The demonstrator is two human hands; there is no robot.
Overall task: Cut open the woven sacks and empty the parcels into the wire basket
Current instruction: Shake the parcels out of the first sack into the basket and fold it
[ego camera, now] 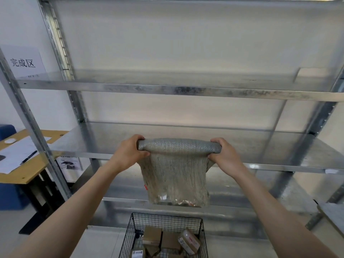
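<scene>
A grey woven sack [176, 172] hangs upside down in front of the metal rack, its top edge rolled into a tight tube. My left hand [131, 152] grips the left end of that roll and my right hand [224, 155] grips the right end. The sack's open mouth points down, blurred, above the black wire basket [130, 231] on the floor. Several brown cardboard parcels [168, 241] lie in the basket.
A galvanised metal shelving rack [186, 90] with bare shelves stands straight ahead. At the left is a wooden desk [31, 170] with papers and a pen, and a blue cabinet below it. A paper sign [23, 62] sits on the upper left shelf.
</scene>
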